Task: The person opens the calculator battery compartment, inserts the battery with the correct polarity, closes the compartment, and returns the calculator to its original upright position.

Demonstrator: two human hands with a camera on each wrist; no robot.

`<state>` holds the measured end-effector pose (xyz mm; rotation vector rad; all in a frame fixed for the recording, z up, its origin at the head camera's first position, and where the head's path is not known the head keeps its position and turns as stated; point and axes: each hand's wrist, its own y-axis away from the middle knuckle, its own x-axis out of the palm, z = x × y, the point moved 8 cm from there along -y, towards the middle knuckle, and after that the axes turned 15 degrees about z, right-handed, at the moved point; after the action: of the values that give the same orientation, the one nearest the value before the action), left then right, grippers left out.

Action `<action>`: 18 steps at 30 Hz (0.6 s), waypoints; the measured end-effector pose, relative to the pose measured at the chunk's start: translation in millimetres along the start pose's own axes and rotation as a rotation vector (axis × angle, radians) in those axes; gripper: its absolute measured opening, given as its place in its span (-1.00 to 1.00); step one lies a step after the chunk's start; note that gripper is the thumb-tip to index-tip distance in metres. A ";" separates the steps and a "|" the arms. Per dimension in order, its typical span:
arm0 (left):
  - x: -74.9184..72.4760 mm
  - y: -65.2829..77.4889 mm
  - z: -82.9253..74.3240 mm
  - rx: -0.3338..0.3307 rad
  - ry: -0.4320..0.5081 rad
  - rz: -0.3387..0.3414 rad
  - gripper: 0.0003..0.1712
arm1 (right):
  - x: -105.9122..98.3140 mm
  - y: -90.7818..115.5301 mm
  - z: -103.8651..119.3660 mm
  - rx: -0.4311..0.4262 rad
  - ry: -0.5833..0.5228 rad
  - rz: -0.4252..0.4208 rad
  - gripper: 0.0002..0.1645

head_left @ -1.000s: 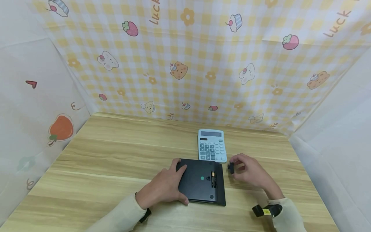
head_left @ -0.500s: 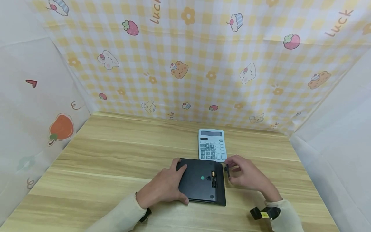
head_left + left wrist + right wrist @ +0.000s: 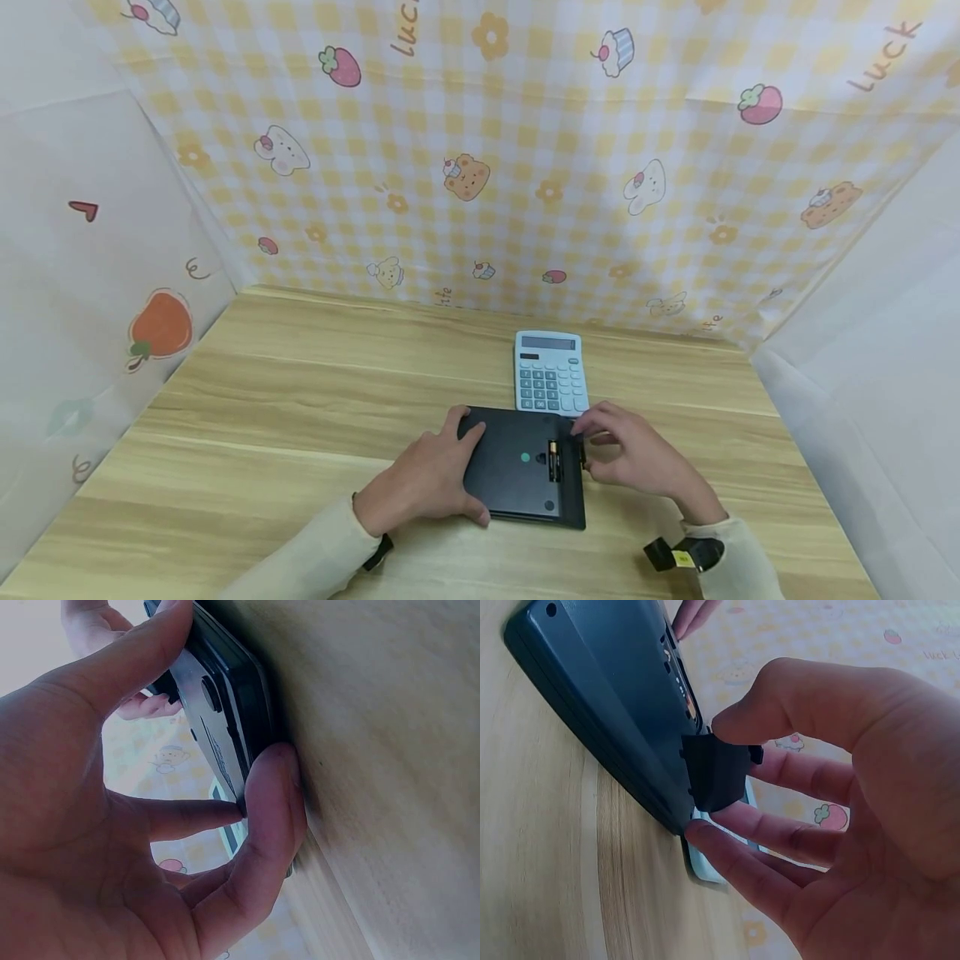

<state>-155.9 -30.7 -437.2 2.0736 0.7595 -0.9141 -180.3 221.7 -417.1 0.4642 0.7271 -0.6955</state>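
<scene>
A flat black device (image 3: 501, 479) lies on the table with its underside up, a small green dot on it. Its battery compartment is uncovered, and a battery (image 3: 553, 467) shows inside. My left hand (image 3: 422, 482) grips the device's left part, thumb at the near edge and fingers at the far edge. At the right edge, my right hand (image 3: 637, 454) pinches a small black battery cover (image 3: 716, 774) between thumb and fingers. In the right wrist view the cover is beside the compartment, its tabs visible. One right fingertip is right at the device's edge.
A light blue calculator (image 3: 551, 375) lies face up just behind the black device, close to its far edge. The wood-grain table (image 3: 300, 375) ends at a yellow checked cloth (image 3: 480, 233) at the back. White cloth sides (image 3: 862, 375) stand left and right.
My right hand has moved left with the battery cover, from beside the device to over its right edge. The left hand and the device stay in place.
</scene>
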 end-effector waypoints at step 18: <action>-1.5 1.5 -1.9 -0.002 0.004 0.000 0.41 | 6.5 -4.2 10.7 0.002 -0.022 0.052 -0.51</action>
<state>-155.0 -30.3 -434.5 2.0738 0.7624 -0.9096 -175.1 209.7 -415.4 0.4754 0.6918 -0.6521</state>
